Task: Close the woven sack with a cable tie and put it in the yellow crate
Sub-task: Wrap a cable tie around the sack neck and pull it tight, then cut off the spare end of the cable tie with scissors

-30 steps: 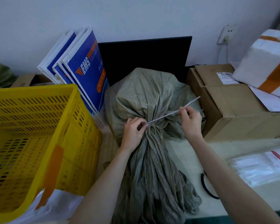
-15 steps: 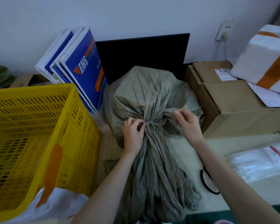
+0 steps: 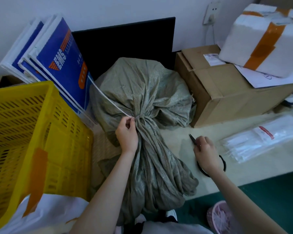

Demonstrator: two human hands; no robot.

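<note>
The left hand (image 3: 126,135) pinches the white tie (image 3: 108,100) on the sack (image 3: 142,92). The right hand (image 3: 204,149) grips scissors (image 3: 192,138) on the pale table (image 3: 176,137) by the white wall (image 3: 108,9).

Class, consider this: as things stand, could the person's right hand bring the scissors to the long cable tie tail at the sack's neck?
Probably yes. The right hand grips the scissors beside the woven sack, bare table between. The left hand pinches the cable tie taut, its tail exposed.

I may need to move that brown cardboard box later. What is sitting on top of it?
On the cardboard box sits a white foam box strapped with orange tape, resting on loose white papers. A shipping label shows beside them. Whatever lies under the foam box is covered.
</note>
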